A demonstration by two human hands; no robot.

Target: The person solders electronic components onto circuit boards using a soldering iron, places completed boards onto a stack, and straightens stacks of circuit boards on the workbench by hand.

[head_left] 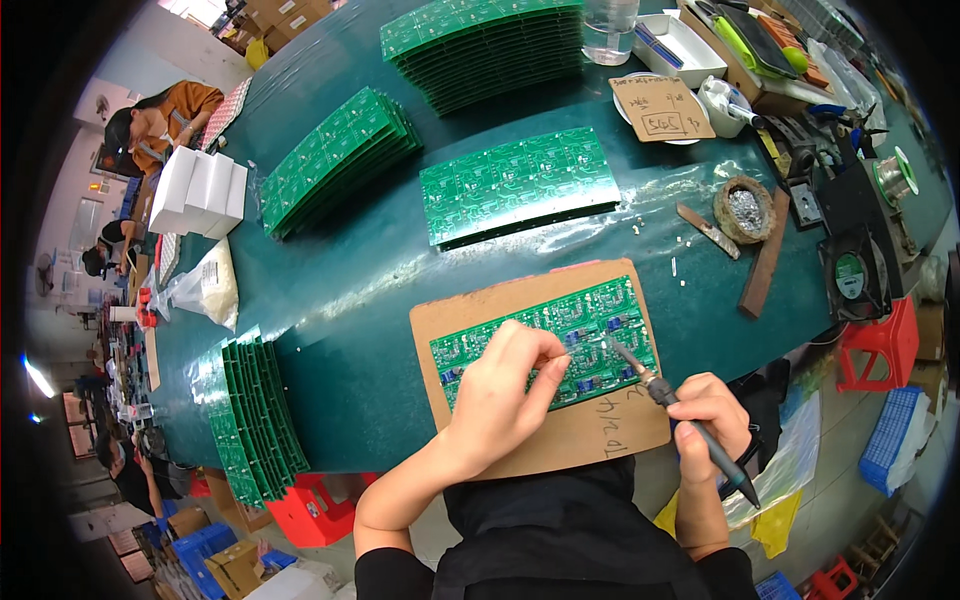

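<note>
My right hand [712,415] grips the dark handle of a soldering iron [656,388], fingers wrapped round it. The iron's tip reaches down to a green circuit board panel [480,340] that carries small blue parts. Over the same panel, my left hand [510,385] pinches a thin solder wire [585,347] between thumb and forefinger. The wire runs toward the iron's tip; whether they touch is too small to tell. Beneath the panel lies a brown cardboard sheet [560,447] at the table's near edge. My left hand hides part of the panel.
Stacked green boards [480,50], [340,160] stand at the back, more boards [520,185] in the middle, others [255,415] at the left. On the right are a round tin [745,210], wooden bar [765,255], fan [858,275] and solder spool [893,175]. Co-workers sit far left.
</note>
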